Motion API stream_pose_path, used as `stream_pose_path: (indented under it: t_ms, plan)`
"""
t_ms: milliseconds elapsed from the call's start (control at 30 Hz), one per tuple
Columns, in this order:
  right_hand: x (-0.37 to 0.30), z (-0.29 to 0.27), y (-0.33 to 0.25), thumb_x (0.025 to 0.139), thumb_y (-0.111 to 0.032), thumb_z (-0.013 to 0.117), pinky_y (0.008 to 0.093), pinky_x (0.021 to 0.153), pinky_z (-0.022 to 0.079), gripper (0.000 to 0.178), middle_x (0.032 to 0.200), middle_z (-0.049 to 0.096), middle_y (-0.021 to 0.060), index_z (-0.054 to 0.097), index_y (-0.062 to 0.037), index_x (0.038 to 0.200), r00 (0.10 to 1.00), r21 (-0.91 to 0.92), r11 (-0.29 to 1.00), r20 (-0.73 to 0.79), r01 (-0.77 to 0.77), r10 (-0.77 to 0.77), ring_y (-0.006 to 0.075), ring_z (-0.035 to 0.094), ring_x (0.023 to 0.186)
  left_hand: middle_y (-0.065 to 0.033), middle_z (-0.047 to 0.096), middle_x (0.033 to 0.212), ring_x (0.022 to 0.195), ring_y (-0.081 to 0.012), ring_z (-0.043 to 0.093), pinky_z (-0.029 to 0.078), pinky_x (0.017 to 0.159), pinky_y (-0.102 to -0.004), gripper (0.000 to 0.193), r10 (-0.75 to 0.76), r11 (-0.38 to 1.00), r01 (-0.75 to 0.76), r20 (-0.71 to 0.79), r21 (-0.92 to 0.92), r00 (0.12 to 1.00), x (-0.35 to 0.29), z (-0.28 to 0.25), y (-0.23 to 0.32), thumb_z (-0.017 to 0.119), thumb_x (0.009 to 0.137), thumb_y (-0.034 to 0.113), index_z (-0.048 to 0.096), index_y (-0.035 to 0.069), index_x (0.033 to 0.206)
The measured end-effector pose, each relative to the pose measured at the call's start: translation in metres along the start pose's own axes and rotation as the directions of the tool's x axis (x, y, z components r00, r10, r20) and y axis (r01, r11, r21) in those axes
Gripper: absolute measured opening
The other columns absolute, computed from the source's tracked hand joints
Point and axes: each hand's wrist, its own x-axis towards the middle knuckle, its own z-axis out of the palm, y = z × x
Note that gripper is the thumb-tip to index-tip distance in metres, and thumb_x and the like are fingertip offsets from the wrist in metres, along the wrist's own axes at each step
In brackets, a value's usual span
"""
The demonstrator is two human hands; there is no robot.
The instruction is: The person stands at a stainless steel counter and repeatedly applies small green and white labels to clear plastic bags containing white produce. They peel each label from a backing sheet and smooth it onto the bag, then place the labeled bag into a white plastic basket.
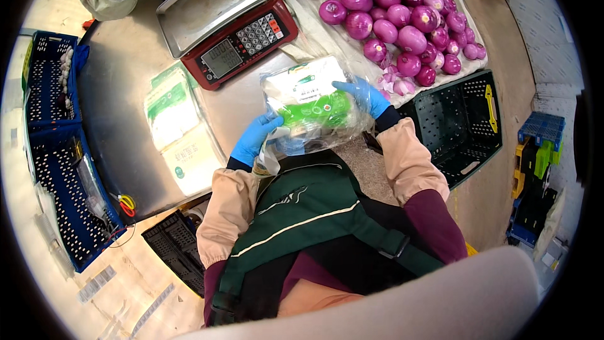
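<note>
A clear plastic bag with white and green print (314,108) is held up in front of my chest, over the near edge of the metal table. My left hand (253,140), in a blue glove, grips its left side, with a loose white strip hanging just below. The gloved right hand (366,96) is closed on the upper right corner, thumb over the print. What lies inside the bag is hard to make out through the shine. Left of it, flat green-and-white printed bags (182,132) lie stacked on the table.
A red digital scale (242,44) with a metal pan stands behind the hands. Peeled purple onions (402,25) are heaped on white cloth at the far right. A dark green crate (462,129) sits right, blue crates (72,195) left, with yellow-handled scissors (128,205) near the table edge.
</note>
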Motion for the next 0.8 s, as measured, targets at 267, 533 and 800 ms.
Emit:
stream_pose_path:
  t_ms: [267, 533, 800]
  plan:
    - [-0.012, 0.029, 0.059, 0.081, -0.014, 0.077, 0.0293, 0.084, 0.051, 0.054, 0.112, 0.062, 0.0100, 0.053, 0.0000, 0.127, 0.986, -0.086, 0.992, -0.125, 0.097, -0.107, 0.0162, 0.061, 0.096, -0.0030, 0.065, 0.092, 0.078, -0.0103, 0.060, 0.049, 0.072, -0.0244, 0.042, -0.121, 0.941, 0.168, -0.170, 0.295, 0.978, -0.032, -0.036, 0.003, 0.058, 0.096, 0.038, 0.065, -0.002, 0.105]
    - [-0.051, 0.033, 0.063, 0.083, -0.008, 0.073, 0.0261, 0.088, 0.048, 0.046, 0.110, 0.065, 0.0053, 0.055, 0.0023, 0.123, 0.962, -0.016, 0.977, -0.169, 0.213, -0.213, 0.0136, 0.061, 0.095, 0.0002, 0.060, 0.083, 0.071, -0.0090, 0.052, 0.045, 0.063, -0.0251, 0.043, 0.365, 0.891, -0.229, -0.320, 0.391, 0.874, -0.038, -0.049, -0.039, 0.054, 0.097, 0.040, 0.066, -0.001, 0.099]
    - [-0.136, -0.012, 0.029, 0.082, -0.008, 0.070, 0.0258, 0.077, 0.053, 0.044, 0.102, 0.068, 0.0111, 0.056, 0.0053, 0.122, 0.938, -0.122, 0.973, -0.268, 0.195, -0.222, 0.0155, 0.066, 0.086, -0.0070, 0.066, 0.094, 0.075, -0.0159, 0.062, 0.052, 0.069, -0.0267, 0.034, 0.385, 0.872, -0.487, -0.542, -0.053, 0.747, -0.018, -0.101, -0.050, 0.052, 0.098, 0.028, 0.064, -0.002, 0.108]
